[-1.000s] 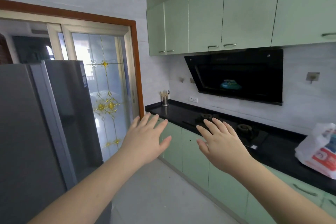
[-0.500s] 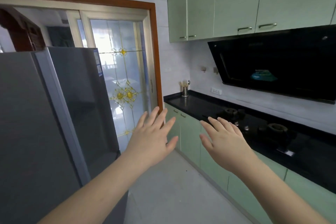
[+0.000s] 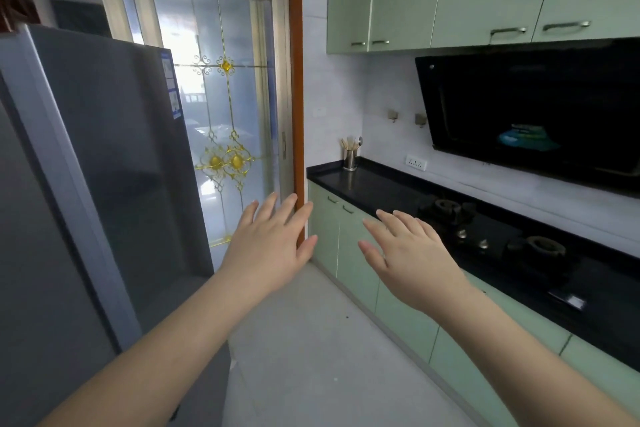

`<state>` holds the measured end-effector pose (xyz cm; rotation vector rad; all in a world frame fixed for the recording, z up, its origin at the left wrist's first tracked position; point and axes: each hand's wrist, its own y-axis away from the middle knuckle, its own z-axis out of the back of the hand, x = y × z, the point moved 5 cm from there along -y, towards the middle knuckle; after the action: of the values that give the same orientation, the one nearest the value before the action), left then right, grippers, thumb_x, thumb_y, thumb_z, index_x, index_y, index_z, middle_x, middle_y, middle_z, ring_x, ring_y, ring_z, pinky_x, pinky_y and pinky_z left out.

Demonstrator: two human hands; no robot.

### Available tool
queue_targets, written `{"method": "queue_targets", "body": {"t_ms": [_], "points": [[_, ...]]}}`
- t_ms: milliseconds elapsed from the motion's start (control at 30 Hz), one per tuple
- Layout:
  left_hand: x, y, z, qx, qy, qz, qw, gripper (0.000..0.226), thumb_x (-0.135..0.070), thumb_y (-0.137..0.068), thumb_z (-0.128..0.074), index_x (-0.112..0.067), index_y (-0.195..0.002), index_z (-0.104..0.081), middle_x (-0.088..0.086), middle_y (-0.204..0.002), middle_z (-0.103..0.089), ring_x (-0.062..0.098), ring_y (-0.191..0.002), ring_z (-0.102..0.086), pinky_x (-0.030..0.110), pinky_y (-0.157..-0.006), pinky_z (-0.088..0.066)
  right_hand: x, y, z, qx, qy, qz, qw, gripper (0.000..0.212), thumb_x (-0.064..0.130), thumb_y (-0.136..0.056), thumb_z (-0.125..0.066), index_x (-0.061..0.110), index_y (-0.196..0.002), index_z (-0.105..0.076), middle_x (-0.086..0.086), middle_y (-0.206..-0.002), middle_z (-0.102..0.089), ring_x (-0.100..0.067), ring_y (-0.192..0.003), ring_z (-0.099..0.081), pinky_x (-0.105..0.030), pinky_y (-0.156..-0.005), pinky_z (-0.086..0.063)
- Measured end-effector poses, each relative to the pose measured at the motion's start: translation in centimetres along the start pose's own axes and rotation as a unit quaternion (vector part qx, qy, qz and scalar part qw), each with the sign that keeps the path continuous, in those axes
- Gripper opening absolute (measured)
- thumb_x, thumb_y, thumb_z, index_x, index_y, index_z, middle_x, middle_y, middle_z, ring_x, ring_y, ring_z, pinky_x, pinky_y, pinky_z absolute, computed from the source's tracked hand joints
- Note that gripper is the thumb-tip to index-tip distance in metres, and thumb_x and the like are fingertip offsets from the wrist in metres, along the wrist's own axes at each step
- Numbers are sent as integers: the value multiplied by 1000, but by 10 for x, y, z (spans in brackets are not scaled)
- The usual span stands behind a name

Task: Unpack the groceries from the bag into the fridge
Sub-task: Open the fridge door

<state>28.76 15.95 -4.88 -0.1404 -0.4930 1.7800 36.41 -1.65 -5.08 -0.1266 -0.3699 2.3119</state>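
Our view has swung left: the grey fridge (image 3: 104,184), doors closed, now fills the left side, and the white grocery bag that sat at the right end of the black countertop (image 3: 374,187) a second ago is out of sight. So we judge we are turning to open the fridge first. Our left hand (image 3: 268,248) and right hand (image 3: 410,258) stay raised before us, fingers spread, holding nothing.

Bright daylight enters through the glass door (image 3: 221,107) at eleven o'clock. Sharp focus throughout; wide-angle bending at the edges; hood (image 3: 540,111) shows reflections.
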Motion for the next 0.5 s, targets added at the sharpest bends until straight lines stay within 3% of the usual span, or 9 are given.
{"method": "queue_targets", "body": {"t_ms": [233, 367, 500], "points": [[12, -39, -43, 19, 19, -14, 1000, 76, -59, -85, -2, -28, -147, -35, 4, -155, -32, 29, -144, -23, 49, -115, -18, -11, -47, -33, 0, 2, -8, 1000, 54, 46, -100, -16, 30, -152, -16, 3, -160, -20, -18, -146, -14, -36, -118, -9], [12, -66, -71, 37, 2, -3, 999, 70, -56, -89, -12, -26, -143, -44, 7, -148, -44, 33, -139, -33, 51, -111, -27, -21, -71, -62, 1, 0, 10, 1000, 74, 52, -87, 0, 25, -149, -30, -2, -155, -33, -23, -143, -27, -41, -116, -19], [5, -92, -97, 57, -19, -5, 998, 73, -55, -87, -7, -25, -145, -40, 7, -152, -38, 32, -142, -29, 50, -114, -22, -43, -103, -95, 12, -4, 22, 1000, 62, 48, -95, -10, 26, -148, -30, -3, -155, -32, -23, -143, -27, -40, -116, -18]]}}
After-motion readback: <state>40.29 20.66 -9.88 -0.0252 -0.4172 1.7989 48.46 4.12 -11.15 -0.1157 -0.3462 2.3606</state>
